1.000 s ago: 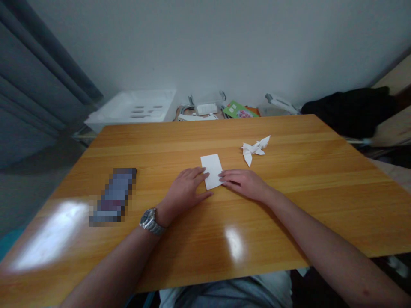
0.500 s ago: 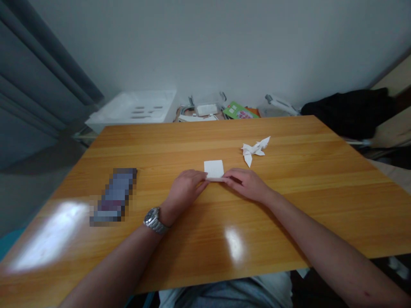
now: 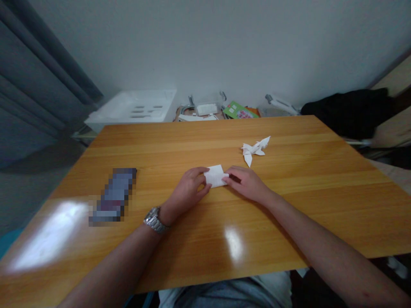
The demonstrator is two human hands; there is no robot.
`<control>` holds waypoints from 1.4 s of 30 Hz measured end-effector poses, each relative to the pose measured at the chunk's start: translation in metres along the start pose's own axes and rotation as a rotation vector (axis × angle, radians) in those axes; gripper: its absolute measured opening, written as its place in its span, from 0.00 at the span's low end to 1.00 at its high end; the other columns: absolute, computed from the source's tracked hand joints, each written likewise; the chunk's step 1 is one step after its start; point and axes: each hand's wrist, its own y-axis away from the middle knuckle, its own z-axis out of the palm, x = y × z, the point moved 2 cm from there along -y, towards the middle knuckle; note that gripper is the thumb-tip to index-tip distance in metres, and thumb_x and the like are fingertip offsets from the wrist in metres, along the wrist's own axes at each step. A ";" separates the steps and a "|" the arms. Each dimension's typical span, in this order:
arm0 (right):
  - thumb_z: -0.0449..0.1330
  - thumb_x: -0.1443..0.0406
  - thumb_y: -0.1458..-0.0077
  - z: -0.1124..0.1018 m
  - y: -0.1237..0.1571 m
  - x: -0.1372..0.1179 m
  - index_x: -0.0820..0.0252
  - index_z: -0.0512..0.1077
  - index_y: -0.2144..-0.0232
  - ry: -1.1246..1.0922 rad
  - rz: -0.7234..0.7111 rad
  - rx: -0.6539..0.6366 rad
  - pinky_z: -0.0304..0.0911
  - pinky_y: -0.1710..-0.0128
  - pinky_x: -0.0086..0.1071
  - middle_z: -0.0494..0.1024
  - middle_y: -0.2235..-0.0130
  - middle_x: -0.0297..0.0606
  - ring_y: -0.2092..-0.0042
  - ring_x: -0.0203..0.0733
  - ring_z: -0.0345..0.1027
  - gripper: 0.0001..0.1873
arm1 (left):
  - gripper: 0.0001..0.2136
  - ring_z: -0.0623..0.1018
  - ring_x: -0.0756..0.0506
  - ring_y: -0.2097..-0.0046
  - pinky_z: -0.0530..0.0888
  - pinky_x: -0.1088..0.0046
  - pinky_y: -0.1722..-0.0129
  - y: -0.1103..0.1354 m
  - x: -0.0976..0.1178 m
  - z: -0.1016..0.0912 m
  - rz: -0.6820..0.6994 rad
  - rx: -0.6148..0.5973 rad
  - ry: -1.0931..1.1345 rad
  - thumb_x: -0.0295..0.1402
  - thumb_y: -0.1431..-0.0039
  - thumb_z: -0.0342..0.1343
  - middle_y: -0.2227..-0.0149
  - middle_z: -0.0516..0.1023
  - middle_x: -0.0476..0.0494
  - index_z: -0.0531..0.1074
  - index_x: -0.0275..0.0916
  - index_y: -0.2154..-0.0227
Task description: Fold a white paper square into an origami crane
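A small white folded paper (image 3: 215, 176) lies near the middle of the wooden table (image 3: 289, 205). My left hand (image 3: 188, 191), with a metal watch at the wrist, pinches the paper's left edge with curled fingers. My right hand (image 3: 245, 184) presses and grips the paper's right edge with its fingertips. A finished white origami figure (image 3: 254, 149) sits on the table just beyond and to the right of my right hand.
A blurred-out dark flat object (image 3: 114, 196) lies on the table to the left. Behind the far edge are a white plastic tray (image 3: 135, 107), cables, a green booklet (image 3: 239, 111) and dark cloth (image 3: 349, 109) at the right.
The paper went from a long rectangle to half its length. Both hands have drawn in and now hold the folded piece at its two sides.
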 end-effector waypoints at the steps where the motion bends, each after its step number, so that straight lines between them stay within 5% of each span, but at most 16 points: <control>1: 0.57 0.61 0.33 0.001 0.000 0.000 0.58 0.75 0.64 -0.007 0.008 0.005 0.63 0.63 0.33 0.79 0.65 0.39 0.63 0.43 0.72 0.10 | 0.07 0.73 0.38 0.41 0.70 0.54 0.38 0.001 0.000 0.001 0.009 0.003 0.004 0.33 0.34 0.56 0.42 0.74 0.37 0.78 0.38 0.62; 13: 0.59 0.61 0.35 0.008 -0.003 0.005 0.58 0.76 0.58 -0.060 0.132 0.070 0.68 0.58 0.37 0.82 0.59 0.42 0.59 0.46 0.76 0.08 | 0.24 0.73 0.38 0.41 0.69 0.54 0.38 0.000 -0.002 0.004 -0.060 0.042 -0.007 0.35 0.35 0.57 0.41 0.73 0.36 0.62 0.38 0.38; 42: 0.65 0.61 0.39 0.019 -0.006 0.016 0.56 0.75 0.50 0.156 0.079 0.061 0.66 0.47 0.48 0.72 0.53 0.45 0.51 0.53 0.68 0.15 | 0.15 0.70 0.37 0.45 0.70 0.53 0.40 -0.003 -0.003 0.008 -0.122 0.105 -0.084 0.37 0.33 0.55 0.48 0.69 0.35 0.69 0.36 0.48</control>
